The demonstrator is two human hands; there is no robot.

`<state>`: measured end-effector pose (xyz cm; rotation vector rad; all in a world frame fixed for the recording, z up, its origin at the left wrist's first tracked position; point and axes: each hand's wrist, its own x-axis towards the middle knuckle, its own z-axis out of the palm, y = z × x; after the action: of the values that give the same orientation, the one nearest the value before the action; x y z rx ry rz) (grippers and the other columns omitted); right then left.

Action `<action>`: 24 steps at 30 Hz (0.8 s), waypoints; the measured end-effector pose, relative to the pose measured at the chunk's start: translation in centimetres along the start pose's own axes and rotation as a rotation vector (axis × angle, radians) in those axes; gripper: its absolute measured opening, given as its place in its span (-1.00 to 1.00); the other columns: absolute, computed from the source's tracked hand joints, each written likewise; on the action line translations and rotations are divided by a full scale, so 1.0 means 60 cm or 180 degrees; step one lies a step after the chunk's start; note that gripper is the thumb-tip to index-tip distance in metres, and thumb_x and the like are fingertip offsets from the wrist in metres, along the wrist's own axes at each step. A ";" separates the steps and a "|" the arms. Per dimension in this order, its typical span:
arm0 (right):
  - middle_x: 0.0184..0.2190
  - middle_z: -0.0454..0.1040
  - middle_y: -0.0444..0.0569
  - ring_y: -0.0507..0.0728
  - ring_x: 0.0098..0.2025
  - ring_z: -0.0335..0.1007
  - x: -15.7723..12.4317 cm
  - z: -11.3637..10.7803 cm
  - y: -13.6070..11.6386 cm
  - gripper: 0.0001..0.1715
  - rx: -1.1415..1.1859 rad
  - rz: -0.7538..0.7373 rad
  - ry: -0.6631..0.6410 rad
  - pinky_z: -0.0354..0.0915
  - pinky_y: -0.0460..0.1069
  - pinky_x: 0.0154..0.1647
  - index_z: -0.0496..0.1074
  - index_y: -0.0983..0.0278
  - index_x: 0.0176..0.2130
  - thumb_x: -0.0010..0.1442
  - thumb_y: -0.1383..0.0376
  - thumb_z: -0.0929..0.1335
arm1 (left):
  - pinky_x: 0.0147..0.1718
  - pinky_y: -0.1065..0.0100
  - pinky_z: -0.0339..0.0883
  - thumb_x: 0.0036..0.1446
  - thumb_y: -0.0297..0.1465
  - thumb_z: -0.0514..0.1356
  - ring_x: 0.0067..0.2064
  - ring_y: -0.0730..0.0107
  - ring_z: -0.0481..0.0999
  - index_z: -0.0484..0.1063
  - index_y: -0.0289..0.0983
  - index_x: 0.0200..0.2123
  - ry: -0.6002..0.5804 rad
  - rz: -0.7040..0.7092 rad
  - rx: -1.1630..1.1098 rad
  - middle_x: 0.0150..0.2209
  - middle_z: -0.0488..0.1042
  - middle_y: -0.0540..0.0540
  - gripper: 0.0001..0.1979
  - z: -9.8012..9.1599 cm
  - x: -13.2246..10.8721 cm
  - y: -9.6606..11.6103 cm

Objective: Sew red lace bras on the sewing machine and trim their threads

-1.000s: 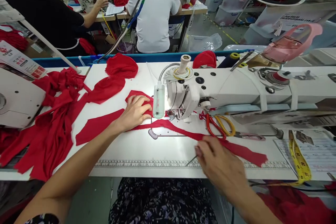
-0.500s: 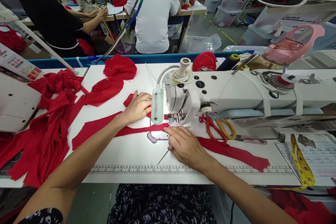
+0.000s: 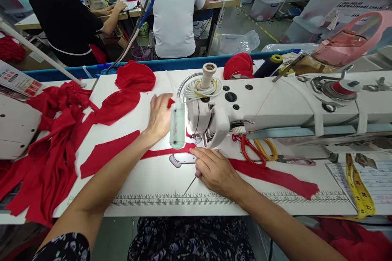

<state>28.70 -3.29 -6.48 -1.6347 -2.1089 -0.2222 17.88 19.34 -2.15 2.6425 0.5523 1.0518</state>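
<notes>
My right hand [image 3: 214, 171] is closed around the handle of an awl [image 3: 190, 185], its thin metal shaft pointing down toward the front edge. Its forefinger and thumb touch a red fabric strip [image 3: 163, 153] just in front of the sewing machine's presser foot [image 3: 208, 138]. My left hand [image 3: 159, 115] rests on the white table left of the machine head, fingers stretched forward and somewhat apart. A small bit of red fabric [image 3: 170, 102] shows beside its fingertips; the rest is hidden behind the lamp and hand.
Red-handled scissors [image 3: 252, 151] and a yellow-handled tool lie under the machine arm [image 3: 275, 100]. Another red strip [image 3: 275, 177] extends right. A red fabric heap [image 3: 58, 138] covers the left side. A tape measure [image 3: 358, 187] hangs at right. Two people sit beyond.
My left hand has moved away from me, off the strip, its fingers now pointing forward. The red piece beneath it shows less. My right hand stays nearly in place; the view has shifted slightly.
</notes>
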 end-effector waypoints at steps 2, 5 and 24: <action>0.13 0.44 0.16 0.25 0.13 0.37 -0.001 0.000 0.000 -0.87 -0.0006 0.0027 -0.0020 0.34 0.15 0.05 0.39 0.32 -0.27 0.30 0.40 0.26 | -0.12 0.06 0.37 0.25 -0.49 0.05 -0.11 0.12 0.44 0.41 -0.25 -0.16 0.0100 0.0120 0.0157 -0.17 0.45 -0.19 -0.83 -0.019 -0.032 0.014; 0.13 0.44 0.17 0.25 0.14 0.37 0.000 -0.001 0.001 -0.86 -0.0014 0.0034 -0.0056 0.34 0.15 0.06 0.40 0.32 -0.24 0.31 0.40 0.25 | -0.27 0.25 0.38 0.29 -0.48 0.08 -0.29 0.28 0.44 0.43 -0.28 -0.21 -0.0437 0.0620 -0.0004 -0.33 0.46 -0.12 -0.87 -0.041 -0.089 0.047; 0.09 0.49 0.16 0.23 0.11 0.39 0.004 -0.015 -0.004 -0.84 -0.0463 0.0029 0.0060 0.24 0.14 0.09 0.42 0.32 -0.29 0.32 0.40 0.26 | -0.20 0.21 0.18 0.39 -0.37 0.00 -0.32 0.27 0.36 0.37 -0.27 -0.38 -0.1221 -0.0279 0.0379 -0.39 0.44 -0.08 -0.72 -0.023 -0.146 0.080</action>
<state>28.64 -3.51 -5.54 -1.7164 -2.1138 -0.3948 12.28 11.36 -4.77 2.7912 0.6517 0.4793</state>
